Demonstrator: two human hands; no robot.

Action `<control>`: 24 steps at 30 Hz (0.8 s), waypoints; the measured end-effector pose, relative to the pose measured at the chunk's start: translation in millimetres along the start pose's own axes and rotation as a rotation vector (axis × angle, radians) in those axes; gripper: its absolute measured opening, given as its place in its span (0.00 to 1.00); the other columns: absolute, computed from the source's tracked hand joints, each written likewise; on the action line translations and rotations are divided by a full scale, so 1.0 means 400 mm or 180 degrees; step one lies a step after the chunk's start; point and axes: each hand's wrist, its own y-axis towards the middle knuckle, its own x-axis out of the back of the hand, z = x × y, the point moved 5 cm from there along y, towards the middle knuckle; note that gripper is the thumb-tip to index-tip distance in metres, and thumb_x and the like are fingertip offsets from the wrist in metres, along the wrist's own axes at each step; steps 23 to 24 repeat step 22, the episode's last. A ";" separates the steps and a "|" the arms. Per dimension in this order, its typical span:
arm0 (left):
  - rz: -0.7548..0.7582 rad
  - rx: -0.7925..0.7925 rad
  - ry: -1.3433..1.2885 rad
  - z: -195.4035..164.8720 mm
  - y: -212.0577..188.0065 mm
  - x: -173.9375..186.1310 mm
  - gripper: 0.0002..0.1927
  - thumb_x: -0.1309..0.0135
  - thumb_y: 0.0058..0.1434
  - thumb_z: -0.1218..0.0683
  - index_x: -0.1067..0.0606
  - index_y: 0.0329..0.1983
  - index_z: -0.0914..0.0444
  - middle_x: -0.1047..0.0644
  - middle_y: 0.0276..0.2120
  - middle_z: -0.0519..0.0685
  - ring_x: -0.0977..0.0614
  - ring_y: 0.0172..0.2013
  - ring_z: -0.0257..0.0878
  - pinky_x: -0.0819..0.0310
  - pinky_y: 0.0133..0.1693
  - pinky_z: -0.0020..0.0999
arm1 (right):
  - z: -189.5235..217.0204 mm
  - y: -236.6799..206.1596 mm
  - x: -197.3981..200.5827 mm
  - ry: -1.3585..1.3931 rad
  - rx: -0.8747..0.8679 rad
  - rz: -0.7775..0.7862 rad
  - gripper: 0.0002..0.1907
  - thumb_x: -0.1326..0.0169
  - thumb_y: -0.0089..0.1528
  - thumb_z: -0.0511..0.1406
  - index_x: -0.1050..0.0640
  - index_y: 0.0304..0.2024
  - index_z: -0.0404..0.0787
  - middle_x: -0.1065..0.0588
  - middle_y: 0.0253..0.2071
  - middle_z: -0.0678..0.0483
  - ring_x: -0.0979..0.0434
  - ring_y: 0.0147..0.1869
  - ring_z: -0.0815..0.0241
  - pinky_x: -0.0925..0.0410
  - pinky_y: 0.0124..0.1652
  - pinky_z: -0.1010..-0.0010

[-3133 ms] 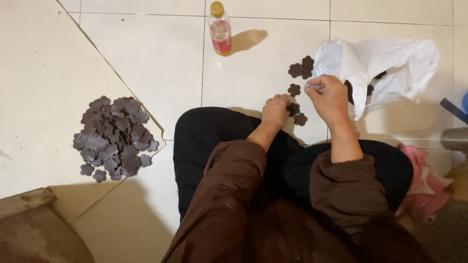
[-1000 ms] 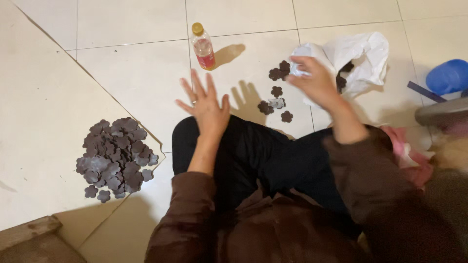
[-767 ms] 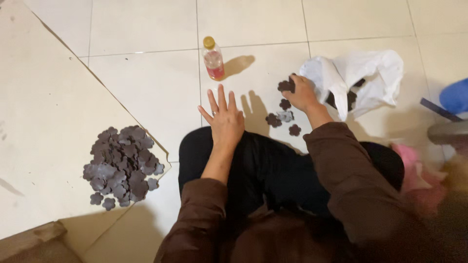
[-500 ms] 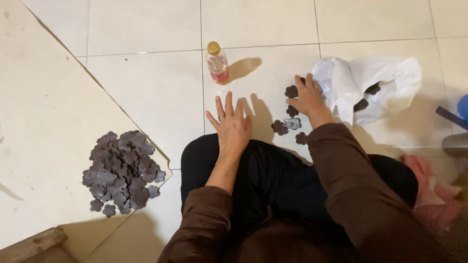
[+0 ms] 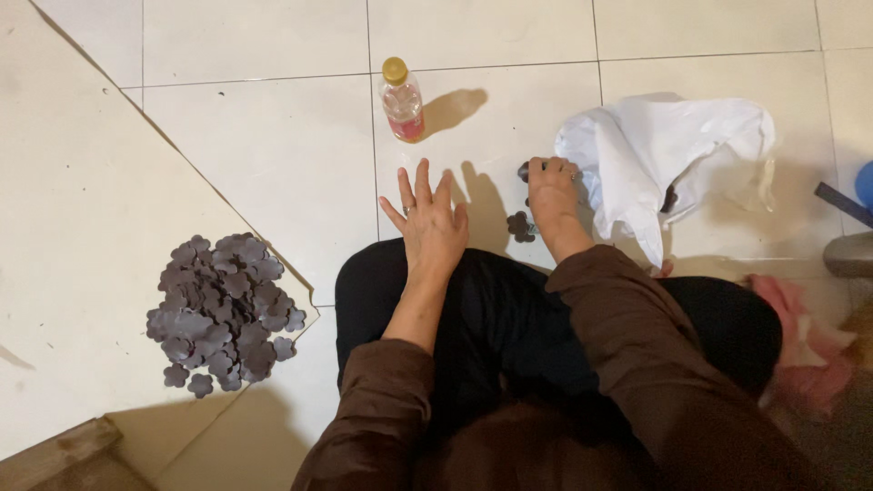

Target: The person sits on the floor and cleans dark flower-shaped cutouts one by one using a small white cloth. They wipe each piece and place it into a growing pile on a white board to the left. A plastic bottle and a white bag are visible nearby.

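I sit on a tiled floor in black trousers and a brown jacket. My left hand point(image 5: 427, 223) hovers flat above my knee, fingers spread, holding nothing. My right hand point(image 5: 551, 188) presses down on a few dark purple flower-shaped cutouts point(image 5: 521, 225) beside a white plastic bag point(image 5: 668, 159); its fingers curl over the pieces, and whether it grips them is unclear. A large heap of the same flower cutouts point(image 5: 223, 309) lies on a pale sheet point(image 5: 73, 227) to my left.
A small plastic bottle point(image 5: 401, 100) with a yellow cap and reddish liquid stands ahead of me. A pink cloth point(image 5: 800, 341) lies at my right, with a blue object point(image 5: 864, 182) at the right edge. Cardboard point(image 5: 64, 455) shows at the lower left.
My left hand left the cutouts, lifted and spread open above my knee. My right hand dropped from beside the bag down onto the loose flower pieces on the floor.
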 end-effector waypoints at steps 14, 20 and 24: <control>-0.0025 0.0022 -0.0110 -0.003 0.005 -0.005 0.26 0.44 0.57 0.58 0.28 0.61 0.61 0.43 0.72 0.59 0.51 0.73 0.65 0.69 0.65 0.79 | -0.340 0.015 0.223 0.2581 -0.1265 0.0900 0.10 0.40 0.62 0.31 0.21 0.47 0.42 0.19 0.37 0.52 0.20 0.34 0.64 0.26 0.33 0.71; 0.0006 0.0025 -0.0031 0.000 0.011 -0.016 0.26 0.45 0.56 0.58 0.28 0.60 0.61 0.43 0.72 0.59 0.51 0.74 0.65 0.69 0.65 0.79 | -0.632 -0.077 0.217 0.0917 -0.1858 0.1393 0.15 0.37 0.63 0.33 0.19 0.53 0.40 0.18 0.42 0.44 0.15 0.41 0.52 0.24 0.41 0.59; -0.0047 0.0013 -0.0018 0.003 0.012 -0.023 0.26 0.44 0.57 0.58 0.28 0.61 0.61 0.43 0.72 0.57 0.51 0.74 0.64 0.69 0.66 0.79 | -0.682 -0.083 0.155 0.0905 -0.1108 0.0729 0.24 0.35 0.59 0.34 0.18 0.59 0.46 0.19 0.49 0.39 0.18 0.49 0.44 0.26 0.50 0.54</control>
